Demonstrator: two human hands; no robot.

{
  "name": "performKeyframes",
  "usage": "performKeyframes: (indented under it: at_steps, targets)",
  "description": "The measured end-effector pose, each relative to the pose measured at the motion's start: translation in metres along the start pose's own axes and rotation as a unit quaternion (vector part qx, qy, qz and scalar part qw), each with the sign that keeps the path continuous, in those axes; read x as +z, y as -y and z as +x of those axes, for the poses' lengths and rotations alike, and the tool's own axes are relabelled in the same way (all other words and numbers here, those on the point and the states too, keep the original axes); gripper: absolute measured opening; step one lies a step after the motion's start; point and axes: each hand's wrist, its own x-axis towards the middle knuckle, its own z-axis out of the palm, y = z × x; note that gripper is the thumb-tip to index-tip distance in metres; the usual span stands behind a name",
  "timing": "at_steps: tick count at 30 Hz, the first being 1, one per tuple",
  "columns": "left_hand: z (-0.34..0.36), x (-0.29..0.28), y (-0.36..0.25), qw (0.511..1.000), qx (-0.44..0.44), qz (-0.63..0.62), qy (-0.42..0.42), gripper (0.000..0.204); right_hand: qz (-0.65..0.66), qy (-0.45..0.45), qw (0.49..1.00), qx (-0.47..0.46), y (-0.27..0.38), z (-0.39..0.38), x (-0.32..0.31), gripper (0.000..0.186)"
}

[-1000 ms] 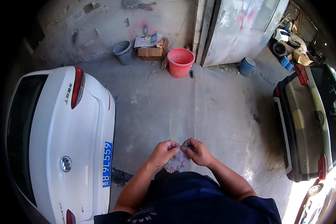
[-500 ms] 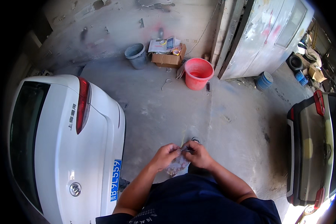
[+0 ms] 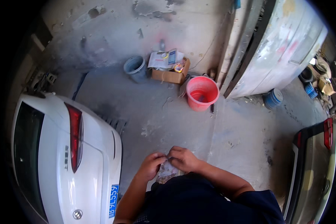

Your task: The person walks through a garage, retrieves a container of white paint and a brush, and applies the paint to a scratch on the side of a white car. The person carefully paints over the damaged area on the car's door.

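Note:
In front of my body, my left hand (image 3: 151, 166) and my right hand (image 3: 183, 158) come together with fingers pinched. Between them hangs a small see-through plastic bag (image 3: 167, 171) with a brownish, patterned lower part. My left hand grips its upper edge on one side, and the fingers of my right hand close on the top from the other side. What lies inside the bag is too blurred to tell. My dark shirt hides the bag's lower end.
A white car (image 3: 89, 160) stands close on the left, an olive-coloured car (image 3: 313, 171) at the far right. Ahead by the wall are a grey bucket (image 3: 135, 71), a cardboard box (image 3: 168, 76) with papers and tape, and a red bucket (image 3: 199, 106). A blue pail (image 3: 273, 99) stands beside a metal door (image 3: 276, 52).
The view has shifted, so the buckets and cars sit lower. Both hands have moved slightly left relative to my body, still at the bag's top. A thin yellowish strand above them no longer shows.

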Motion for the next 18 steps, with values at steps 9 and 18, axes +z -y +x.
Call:
performKeyframes:
  at_steps: [9,18]
  targets:
    - [0.13,0.032,-0.048,0.995,-0.034,0.055,0.081,0.012,-0.035,-0.108,0.99,0.082,-0.044,0.017,-0.074,0.016]
    - [0.253,0.097,-0.064,0.81,0.09,0.452,0.362,0.006,-0.045,-0.381,0.861,0.335,-0.045,-0.016,-0.088,0.032]
